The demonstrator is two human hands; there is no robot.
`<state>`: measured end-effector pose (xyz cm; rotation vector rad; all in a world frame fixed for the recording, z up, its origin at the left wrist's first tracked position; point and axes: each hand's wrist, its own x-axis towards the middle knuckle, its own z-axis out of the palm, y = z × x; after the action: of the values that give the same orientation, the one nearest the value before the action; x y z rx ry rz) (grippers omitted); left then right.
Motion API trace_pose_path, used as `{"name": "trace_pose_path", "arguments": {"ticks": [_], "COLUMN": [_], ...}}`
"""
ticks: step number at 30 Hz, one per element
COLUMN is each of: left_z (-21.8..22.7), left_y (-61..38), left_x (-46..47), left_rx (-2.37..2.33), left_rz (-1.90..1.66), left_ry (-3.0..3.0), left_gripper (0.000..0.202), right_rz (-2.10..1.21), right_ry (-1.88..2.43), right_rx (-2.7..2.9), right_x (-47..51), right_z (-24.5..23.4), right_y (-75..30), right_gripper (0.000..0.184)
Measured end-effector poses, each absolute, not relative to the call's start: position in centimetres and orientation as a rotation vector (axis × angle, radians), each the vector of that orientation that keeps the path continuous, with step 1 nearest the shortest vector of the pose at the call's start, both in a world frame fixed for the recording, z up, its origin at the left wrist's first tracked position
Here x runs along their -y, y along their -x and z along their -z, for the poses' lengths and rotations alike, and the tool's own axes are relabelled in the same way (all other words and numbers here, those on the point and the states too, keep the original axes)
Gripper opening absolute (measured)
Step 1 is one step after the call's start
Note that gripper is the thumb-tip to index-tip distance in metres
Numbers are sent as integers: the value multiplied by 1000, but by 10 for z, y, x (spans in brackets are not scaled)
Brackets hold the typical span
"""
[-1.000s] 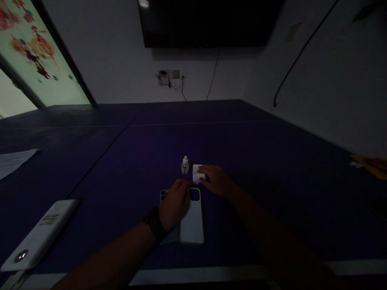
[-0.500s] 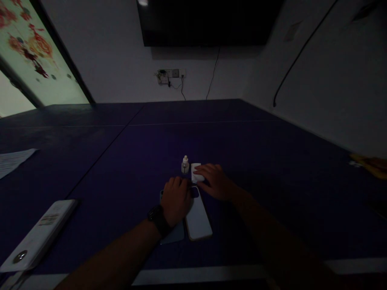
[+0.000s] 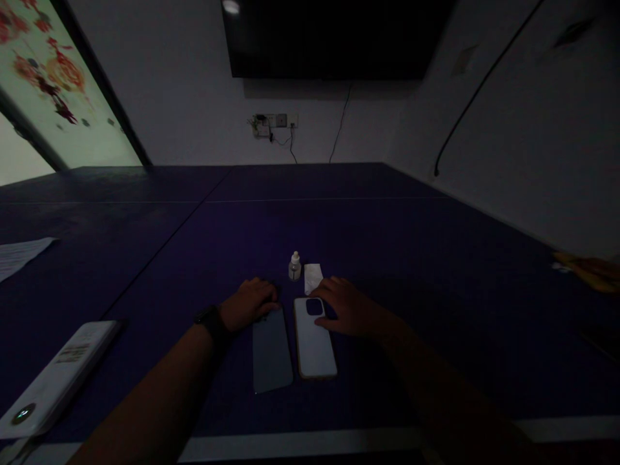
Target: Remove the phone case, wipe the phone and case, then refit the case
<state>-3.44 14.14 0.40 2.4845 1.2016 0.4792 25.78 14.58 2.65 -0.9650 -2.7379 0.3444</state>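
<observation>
A grey phone [image 3: 272, 355] lies back up on the dark blue table. Over its top end rests my left hand [image 3: 252, 303], a watch on the wrist, with its fingers bent and the thumb apart at the phone's camera corner. Beside the phone lies a white phone case [image 3: 316, 345] with a gold-brown rim and a camera cutout. My right hand [image 3: 346, 307] is at the case's upper right, thumb over its surface and fingers spread above its top edge. Just beyond are a folded white tissue [image 3: 312, 276] and a small dropper bottle [image 3: 294, 267], standing upright.
A white power bank [image 3: 61, 371] with a cable lies at the left. Paper sheets [image 3: 22, 255] are at the far left edge, and a yellow item [image 3: 588, 268] is at the right. A wall socket [image 3: 281, 121] and a dark screen [image 3: 329, 39] are on the wall ahead.
My left hand has moved left off the case's top, uncovering its cutout and most of the phone. My right hand has come off the tissue and down onto the case.
</observation>
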Motion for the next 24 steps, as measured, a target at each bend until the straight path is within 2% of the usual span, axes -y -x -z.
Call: {"name": "trace_pose_path", "arguments": {"ticks": [10,14,19,24], "left_z": [-1,-2,-4,5], "left_y": [34,43,81,114], "left_x": [-147,-153,-171,-184], "left_rx": [-1154,-1244,-1538,-1627], "left_rz": [-557,-614,-750,-751], "left_ry": [-2468,-2453,-2383,-2379], "left_gripper": [29,37,41,37], "right_rz": [-408,-434,-568,-567], "right_ry": [925,926,1271,1422], "right_rx": [2734,2633,2293,2168], "right_x": [-146,-153,-174,-199], "right_z": [-25,-24,-34,-26], "right_y": [-259,-262,-290,-323], "right_gripper": [46,37,23,21]}}
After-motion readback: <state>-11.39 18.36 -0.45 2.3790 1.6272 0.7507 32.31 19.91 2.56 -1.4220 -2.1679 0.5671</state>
